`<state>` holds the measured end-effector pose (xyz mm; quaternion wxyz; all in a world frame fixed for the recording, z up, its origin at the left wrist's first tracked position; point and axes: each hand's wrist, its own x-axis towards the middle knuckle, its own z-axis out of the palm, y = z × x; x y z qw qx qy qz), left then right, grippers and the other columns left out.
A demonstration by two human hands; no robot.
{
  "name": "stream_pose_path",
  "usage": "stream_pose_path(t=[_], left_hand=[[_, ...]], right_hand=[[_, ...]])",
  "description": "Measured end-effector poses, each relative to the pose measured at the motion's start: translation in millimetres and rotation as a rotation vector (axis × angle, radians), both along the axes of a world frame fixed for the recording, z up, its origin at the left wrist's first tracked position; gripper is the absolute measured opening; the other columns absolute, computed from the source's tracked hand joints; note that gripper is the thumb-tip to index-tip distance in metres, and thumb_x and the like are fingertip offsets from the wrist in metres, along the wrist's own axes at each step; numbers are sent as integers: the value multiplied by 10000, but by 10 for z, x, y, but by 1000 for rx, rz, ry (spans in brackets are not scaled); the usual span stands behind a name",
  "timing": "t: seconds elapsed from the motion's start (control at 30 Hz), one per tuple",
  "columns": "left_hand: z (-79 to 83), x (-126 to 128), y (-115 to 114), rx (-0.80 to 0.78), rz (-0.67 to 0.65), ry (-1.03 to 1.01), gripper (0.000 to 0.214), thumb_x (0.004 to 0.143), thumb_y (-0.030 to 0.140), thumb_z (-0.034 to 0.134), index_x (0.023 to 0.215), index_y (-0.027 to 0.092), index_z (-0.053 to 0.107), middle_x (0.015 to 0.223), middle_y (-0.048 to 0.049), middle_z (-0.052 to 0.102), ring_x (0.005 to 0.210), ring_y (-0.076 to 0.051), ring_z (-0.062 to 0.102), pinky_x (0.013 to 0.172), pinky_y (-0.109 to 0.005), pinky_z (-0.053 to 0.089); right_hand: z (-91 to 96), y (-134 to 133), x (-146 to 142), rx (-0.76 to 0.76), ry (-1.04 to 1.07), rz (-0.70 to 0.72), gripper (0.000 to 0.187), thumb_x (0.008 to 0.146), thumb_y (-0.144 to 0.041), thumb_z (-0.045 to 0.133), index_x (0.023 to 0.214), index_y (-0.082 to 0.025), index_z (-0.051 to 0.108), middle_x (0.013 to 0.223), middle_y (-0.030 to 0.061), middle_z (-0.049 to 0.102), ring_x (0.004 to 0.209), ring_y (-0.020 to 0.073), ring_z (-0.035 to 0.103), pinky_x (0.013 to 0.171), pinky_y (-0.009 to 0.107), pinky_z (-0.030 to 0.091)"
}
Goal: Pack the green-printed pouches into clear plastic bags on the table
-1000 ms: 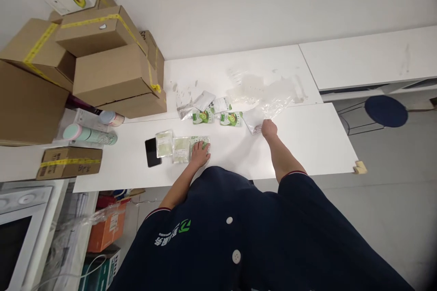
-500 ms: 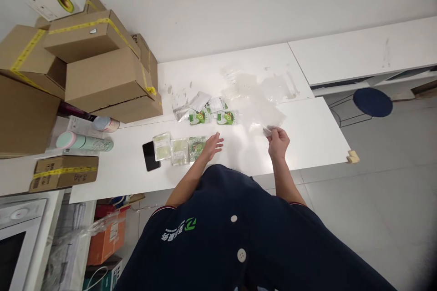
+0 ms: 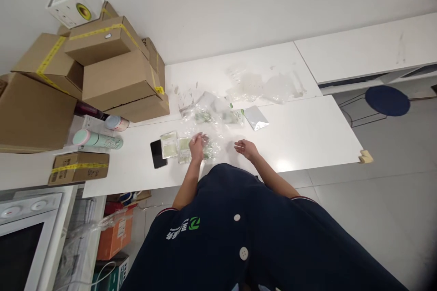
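Observation:
My left hand (image 3: 197, 144) is closed on a crumpled clear plastic bag (image 3: 214, 123), which it holds above the white table (image 3: 307, 136). It hovers over a row of pale green packets (image 3: 169, 144), right above the greener packet (image 3: 210, 149) at the row's right end. My right hand (image 3: 246, 148) is low over the table just right of the bag, fingers loosely apart and holding nothing I can see. Through the bag show green kiwi pouches (image 3: 203, 116). A silvery white pouch (image 3: 256, 118) lies further right.
A black phone (image 3: 157, 153) lies left of the packets. Taped cardboard boxes (image 3: 116, 77) are stacked at the left, with bottles (image 3: 97, 138) and a small box (image 3: 79, 167) before them. More clear bags (image 3: 262, 85) lie at the back. A blue stool (image 3: 387, 100) stands at right.
My right hand carried the clear bag leftward from the pile toward the packets. My left hand lifted off the packets and closed on the bag. My right hand let go and now hovers beside it.

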<state>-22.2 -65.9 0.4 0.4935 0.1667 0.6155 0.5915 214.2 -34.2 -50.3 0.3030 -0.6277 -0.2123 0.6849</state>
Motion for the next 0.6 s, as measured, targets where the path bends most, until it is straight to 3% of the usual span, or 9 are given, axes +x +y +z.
stream_pose_path(t=[0.07, 0.13, 0.23, 0.33, 0.43, 0.6], left_hand=[[90, -246, -66, 28, 38, 221, 306, 789, 417, 664, 952, 157, 668, 863, -65, 720, 875, -189, 701, 874, -339, 515], [188, -422, -117, 44, 29, 318, 305, 759, 419, 683, 911, 155, 684, 834, -59, 719, 855, -188, 696, 849, -324, 513], [325, -517, -157, 42, 48, 259, 324, 708, 428, 713, 877, 153, 689, 904, -78, 729, 839, -194, 692, 808, -324, 518], [452, -489, -175, 27, 95, 144, 326, 681, 419, 721, 865, 152, 680, 974, -95, 733, 860, -207, 694, 817, -345, 523], [572, -464, -191, 15, 92, 66, 286, 684, 383, 708, 849, 155, 656, 1028, -110, 728, 925, -231, 689, 834, -376, 528], [678, -474, -132, 63, 48, -42, 243, 707, 339, 688, 858, 180, 583, 1095, -108, 715, 1020, -259, 674, 865, -424, 530]], right_hand=[[-48, 200, 3, 208, -343, 199, 184, 899, -254, 441, 887, -168, 604, 996, 120, 705, 851, 208, 681, 856, 397, 540], [-66, 487, 9, 432, -645, 376, 259, 895, -233, 443, 1067, -154, 621, 1183, 155, 652, 1080, 260, 621, 998, 448, 454], [-96, 962, -35, 671, -972, 729, 541, 844, -151, 499, 1383, -143, 463, 1516, 176, 378, 1411, 323, 311, 1141, 511, 253], [-184, 1290, -130, 730, -1225, 1097, 708, 812, -95, 500, 1492, -133, 309, 1603, 169, 189, 1466, 368, 153, 1142, 568, 187], [-312, 1401, -196, 722, -1275, 1189, 634, 861, -80, 402, 1487, -95, 307, 1578, 202, 238, 1426, 393, 243, 1095, 557, 267], [-373, 1444, -136, 748, -1196, 1104, 495, 894, -81, 309, 1367, -59, 453, 1397, 258, 473, 1305, 372, 421, 999, 489, 386]])
